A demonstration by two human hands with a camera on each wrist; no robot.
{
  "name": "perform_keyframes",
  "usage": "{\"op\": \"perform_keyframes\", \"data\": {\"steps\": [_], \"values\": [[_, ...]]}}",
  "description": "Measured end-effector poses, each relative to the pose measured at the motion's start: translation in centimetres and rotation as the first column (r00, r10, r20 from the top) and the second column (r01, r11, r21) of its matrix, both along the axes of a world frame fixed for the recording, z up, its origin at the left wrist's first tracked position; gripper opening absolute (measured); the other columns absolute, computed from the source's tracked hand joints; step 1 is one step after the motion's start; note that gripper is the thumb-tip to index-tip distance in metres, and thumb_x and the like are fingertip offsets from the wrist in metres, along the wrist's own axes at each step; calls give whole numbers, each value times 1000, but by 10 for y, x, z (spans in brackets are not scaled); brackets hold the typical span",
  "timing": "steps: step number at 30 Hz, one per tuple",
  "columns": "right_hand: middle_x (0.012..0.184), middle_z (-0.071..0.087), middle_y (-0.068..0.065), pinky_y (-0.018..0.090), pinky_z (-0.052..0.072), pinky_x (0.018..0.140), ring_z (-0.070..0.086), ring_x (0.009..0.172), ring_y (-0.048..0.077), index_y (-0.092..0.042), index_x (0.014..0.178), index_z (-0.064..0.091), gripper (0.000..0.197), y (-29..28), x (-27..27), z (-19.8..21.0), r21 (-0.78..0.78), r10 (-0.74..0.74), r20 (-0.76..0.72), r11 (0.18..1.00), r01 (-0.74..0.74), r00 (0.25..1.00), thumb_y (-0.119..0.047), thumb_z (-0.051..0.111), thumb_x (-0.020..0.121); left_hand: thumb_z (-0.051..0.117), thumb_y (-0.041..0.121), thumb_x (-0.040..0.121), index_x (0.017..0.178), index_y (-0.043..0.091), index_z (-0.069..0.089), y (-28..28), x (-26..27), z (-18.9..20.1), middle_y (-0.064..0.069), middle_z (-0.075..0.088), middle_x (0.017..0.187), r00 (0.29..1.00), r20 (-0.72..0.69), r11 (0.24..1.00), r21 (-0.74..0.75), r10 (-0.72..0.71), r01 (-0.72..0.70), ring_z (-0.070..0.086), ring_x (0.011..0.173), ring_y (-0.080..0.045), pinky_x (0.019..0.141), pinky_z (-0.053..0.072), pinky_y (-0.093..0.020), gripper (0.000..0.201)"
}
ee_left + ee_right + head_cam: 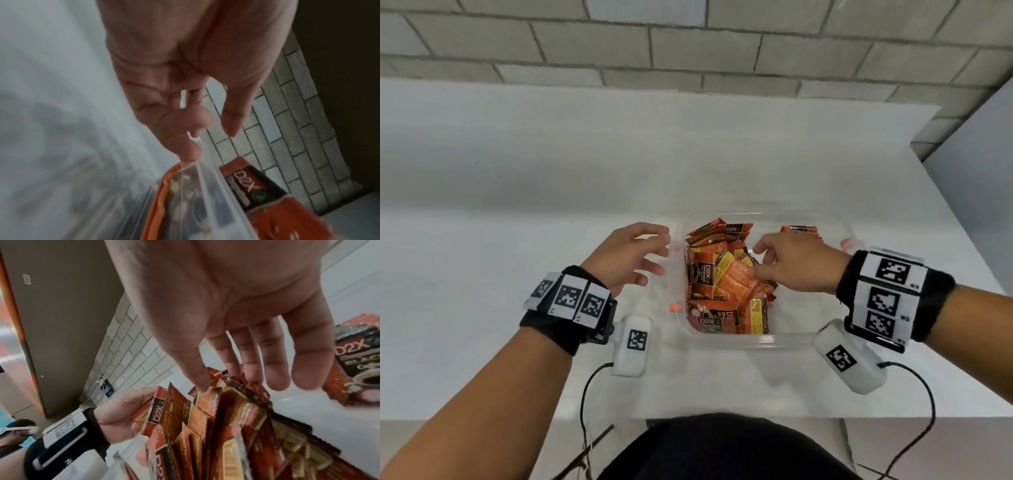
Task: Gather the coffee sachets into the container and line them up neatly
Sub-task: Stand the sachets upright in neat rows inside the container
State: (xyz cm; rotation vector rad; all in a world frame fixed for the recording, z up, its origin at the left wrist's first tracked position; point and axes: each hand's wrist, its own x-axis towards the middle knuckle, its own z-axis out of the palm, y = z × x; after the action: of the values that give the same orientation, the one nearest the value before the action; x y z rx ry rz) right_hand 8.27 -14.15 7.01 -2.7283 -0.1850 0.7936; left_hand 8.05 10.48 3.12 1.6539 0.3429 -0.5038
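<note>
A clear plastic container (756,342) stands on the white counter. Its left half holds a jumbled pile of orange D2X coffee sachets (726,284), several of them on edge (205,418). A smaller stack of sachets (799,229) stands at its back right (359,361). My right hand (763,260) hovers over the pile with straight fingers, their tips touching the sachet tops (236,379). My left hand (654,253) is open with spread fingers against the outside of the container's left wall (216,186), a fingertip (191,154) touching the rim. One sachet (252,186) shows through that wall.
The white counter (517,240) stretches left and back to a grey tiled wall (688,44). A grey panel (983,178) bounds it at the right. Small orange tabs (674,307) sit on the container's sides. The counter's front edge runs just before my body.
</note>
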Motion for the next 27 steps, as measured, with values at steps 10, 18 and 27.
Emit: {"op": "perform_keyframes", "data": {"steps": [10, 18, 27], "values": [[136, 53, 3, 22, 40, 77, 56, 112, 17, -16, 137, 47, 51, 21, 4, 6, -30, 122, 19, 992, -121, 992, -41, 54, 93, 70, 7, 84, 105, 12, 64, -4, 1, -15, -7, 65, 80, 1000, 24, 999, -32, 9, -8, 59, 52, -15, 43, 46, -22, 23], [125, 40, 4, 36, 39, 96, 34, 118, 22, -21, 142, 35, 72, 28, 1, -7, -68, 209, -11, 975, -210, 978, -50, 63, 83, 70, 7, 84, 102, 14, 64, -4, 4, -20, -6, 66, 79, 999, 37, 999, -52, 11, -9, 60, 51, -14, 44, 47, -22, 21], [75, 48, -4, 22, 33, 50, 46, 63, 8, -11, 126, 40, 57, 38, -2, -9, -24, 172, -79, 984, -174, 982, -36, 69, 84, 69, 7, 84, 107, 11, 64, -4, 4, -24, -8, 65, 82, 999, 39, 998, -65, 19, -17, 60, 52, -13, 45, 49, -22, 24]]}}
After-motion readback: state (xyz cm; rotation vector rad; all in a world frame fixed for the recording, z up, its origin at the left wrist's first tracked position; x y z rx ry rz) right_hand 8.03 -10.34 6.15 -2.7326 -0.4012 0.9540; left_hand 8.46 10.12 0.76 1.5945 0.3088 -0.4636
